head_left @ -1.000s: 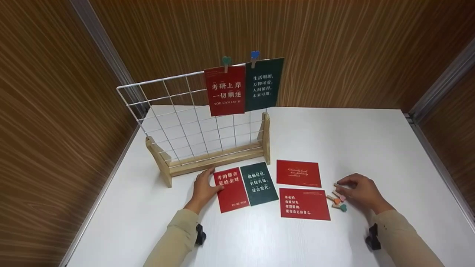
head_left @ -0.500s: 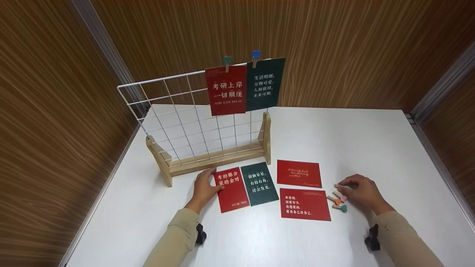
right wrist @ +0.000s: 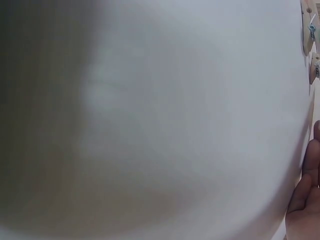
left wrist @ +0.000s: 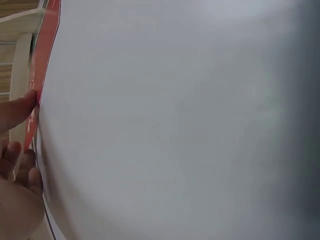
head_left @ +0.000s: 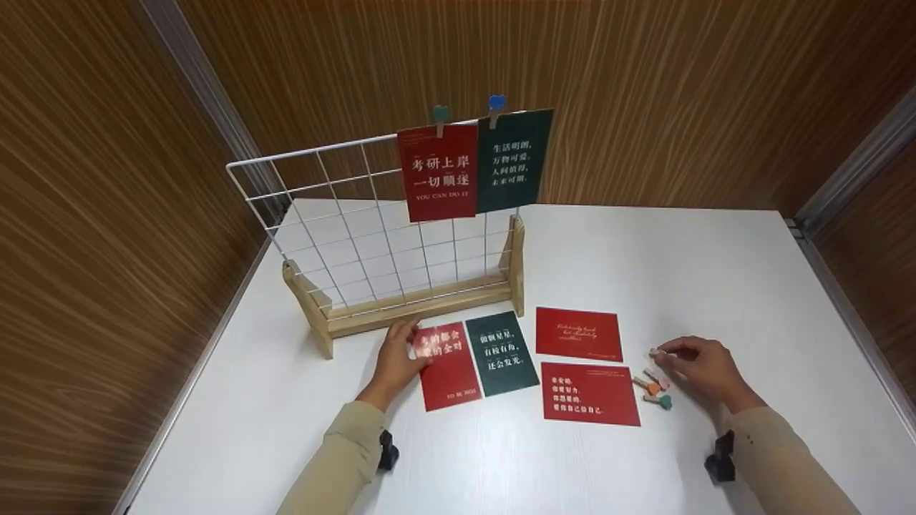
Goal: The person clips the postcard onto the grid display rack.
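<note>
My left hand (head_left: 393, 363) holds the left edge of a red card (head_left: 452, 378) with white lettering, thumb on its face. In the left wrist view the thumb and fingers of the left hand (left wrist: 20, 195) pinch that edge. A dark green card (head_left: 509, 379) lies close at its right. At the right, my right hand (head_left: 705, 370) pinches a small wooden clothespin (head_left: 654, 352) between thumb and fingertips. Below those fingertips lie clothespins with a pink heart (head_left: 663, 384), an orange heart (head_left: 650, 388) and a green heart (head_left: 665, 402).
Behind the cards stands a white wire grid (head_left: 351, 229) on a wooden base (head_left: 422, 307). A red card (head_left: 440, 204) and a green card (head_left: 508, 197) hang from its top, clipped by heart clothespins. Two more red cards (head_left: 580, 350) (head_left: 590, 418) lie mid-right on the white table (head_left: 486, 472).
Glare now shows on the upper part of the red card in my left hand, whose fingers have shifted slightly. My right hand has moved slightly with the clothespin.
</note>
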The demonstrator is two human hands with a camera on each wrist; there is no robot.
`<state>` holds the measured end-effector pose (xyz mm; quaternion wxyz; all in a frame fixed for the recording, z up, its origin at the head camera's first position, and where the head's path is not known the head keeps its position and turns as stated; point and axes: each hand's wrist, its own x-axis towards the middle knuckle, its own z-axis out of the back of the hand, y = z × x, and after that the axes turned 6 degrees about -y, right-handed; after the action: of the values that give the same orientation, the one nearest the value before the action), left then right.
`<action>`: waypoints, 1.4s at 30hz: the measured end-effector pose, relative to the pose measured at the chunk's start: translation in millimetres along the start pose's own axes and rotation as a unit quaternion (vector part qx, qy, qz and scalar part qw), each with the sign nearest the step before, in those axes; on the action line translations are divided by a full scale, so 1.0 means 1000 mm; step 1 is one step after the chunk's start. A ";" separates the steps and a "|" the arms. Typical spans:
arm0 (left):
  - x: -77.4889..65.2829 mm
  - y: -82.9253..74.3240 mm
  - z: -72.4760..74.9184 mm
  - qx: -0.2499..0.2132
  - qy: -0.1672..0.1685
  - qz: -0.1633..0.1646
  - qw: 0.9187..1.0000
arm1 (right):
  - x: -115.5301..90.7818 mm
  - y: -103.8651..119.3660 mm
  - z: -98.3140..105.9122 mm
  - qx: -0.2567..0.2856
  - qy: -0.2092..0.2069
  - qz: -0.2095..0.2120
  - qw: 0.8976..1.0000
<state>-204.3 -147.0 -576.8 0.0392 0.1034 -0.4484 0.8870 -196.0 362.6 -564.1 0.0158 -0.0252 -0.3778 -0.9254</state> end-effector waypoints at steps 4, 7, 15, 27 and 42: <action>0.003 -0.001 -0.001 -0.020 0.002 0.004 1.000 | 0.001 0.000 0.003 0.002 -0.002 0.000 1.000; 0.004 -0.002 -0.002 -0.037 0.003 0.020 0.999 | 0.003 0.001 0.004 0.002 0.001 -0.004 1.000; -0.002 -0.004 -0.002 -0.035 0.003 0.056 0.998 | 0.003 0.003 0.008 0.007 0.005 -0.009 1.000; -0.006 -0.008 0.003 -0.048 0.004 0.068 0.996 | 0.010 0.009 0.022 0.029 0.034 -0.013 0.999; 0.001 -0.012 0.021 -0.148 0.046 0.140 0.978 | 0.037 0.046 0.042 0.072 0.028 0.026 0.997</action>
<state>-200.0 -157.0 -555.2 -0.0503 -0.0082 -0.5827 0.8111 -229.1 359.4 -499.7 0.0519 -0.0074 -0.4419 -0.8955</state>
